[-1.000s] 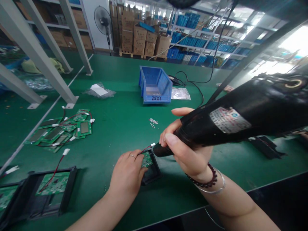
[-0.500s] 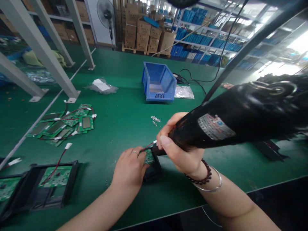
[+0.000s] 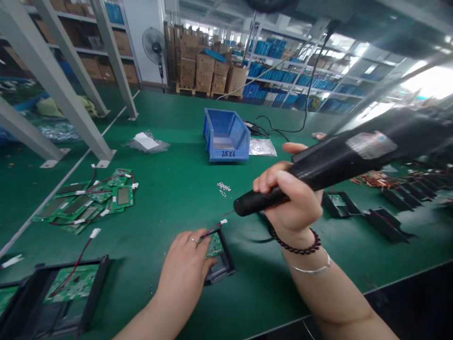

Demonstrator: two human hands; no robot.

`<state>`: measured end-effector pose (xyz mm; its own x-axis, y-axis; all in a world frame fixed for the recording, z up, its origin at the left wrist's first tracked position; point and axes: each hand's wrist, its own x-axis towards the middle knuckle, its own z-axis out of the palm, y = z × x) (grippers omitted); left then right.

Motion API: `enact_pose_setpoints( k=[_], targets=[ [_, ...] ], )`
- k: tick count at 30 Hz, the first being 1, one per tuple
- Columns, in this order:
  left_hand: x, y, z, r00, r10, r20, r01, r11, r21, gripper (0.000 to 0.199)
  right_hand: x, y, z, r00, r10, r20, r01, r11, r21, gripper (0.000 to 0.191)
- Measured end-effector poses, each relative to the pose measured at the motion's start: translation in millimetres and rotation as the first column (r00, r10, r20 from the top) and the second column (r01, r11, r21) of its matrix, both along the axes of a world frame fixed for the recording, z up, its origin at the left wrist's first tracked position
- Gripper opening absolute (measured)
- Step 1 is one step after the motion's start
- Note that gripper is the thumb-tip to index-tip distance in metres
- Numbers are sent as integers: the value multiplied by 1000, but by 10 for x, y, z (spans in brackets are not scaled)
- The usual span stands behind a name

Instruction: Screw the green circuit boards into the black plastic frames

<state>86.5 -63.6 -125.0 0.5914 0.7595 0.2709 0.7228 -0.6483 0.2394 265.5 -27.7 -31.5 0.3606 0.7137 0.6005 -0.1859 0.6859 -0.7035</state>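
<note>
My right hand [image 3: 293,193] is wrapped round a black electric screwdriver [image 3: 329,163], whose tip points left, raised above the table. My left hand [image 3: 187,264] grips the left side of a black plastic housing [image 3: 224,262], its fingers over the edge. Inside that housing lies a green circuit board [image 3: 214,244] with a red and black wire ending in a white connector [image 3: 223,221]. A small pile of screws [image 3: 223,188] lies on the green table beyond the housing.
A blue bin [image 3: 228,153] stands behind the screws. Green display boards [image 3: 83,200] are heaped at left, above a larger black housing [image 3: 71,293]. More black housings [image 3: 389,224] lie at right. Metal posts [image 3: 85,94] rise at the left.
My right hand has lifted the screwdriver off the housing and moved it right, uncovering the board's right side. My left hand still holds the housing. The view has tilted slightly upward.
</note>
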Motion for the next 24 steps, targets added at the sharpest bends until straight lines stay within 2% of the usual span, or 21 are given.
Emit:
enact_pose_setpoints(
  k=[2, 4, 7, 11, 15, 19, 21, 24],
  targets=[
    [-6, 6, -46, 999, -30, 26, 29, 998, 59, 19, 90, 113, -22, 980, -199, -13, 200, 978, 66, 26],
    [-3, 4, -90, 998, -35, 59, 29, 994, 102, 17, 139, 229, -108, 934, -354, 50, 348, 932, 98, 28],
    [3, -7, -128, 992, -42, 122, 23, 988, 154, 25, 134, 365, -297, 887, -434, 157, 423, 901, 98, 30],
    [-9, -1, -112, 975, -69, 213, 30, 983, 181, 29, 75, 437, -486, 888, -413, 203, 401, 911, 96, 31],
    [-22, 28, -66, 957, -77, 280, 26, 983, 180, 27, 67, 428, -518, 883, -400, 244, 393, 916, 78, 33],
    [-30, 54, -16, 931, -44, 361, 1, 993, 118, 25, 36, 296, -340, 915, -359, 183, 349, 933, 85, 31],
    [-39, 67, 4, 915, 3, 402, -41, 996, 85, 22, -8, 153, -187, 957, -271, 102, 262, 960, 94, 25],
    [-53, 85, 15, 898, 70, 435, -111, 991, 70, 19, -78, -124, 42, 997, -76, 0, 76, 995, 60, 25]
  ],
)
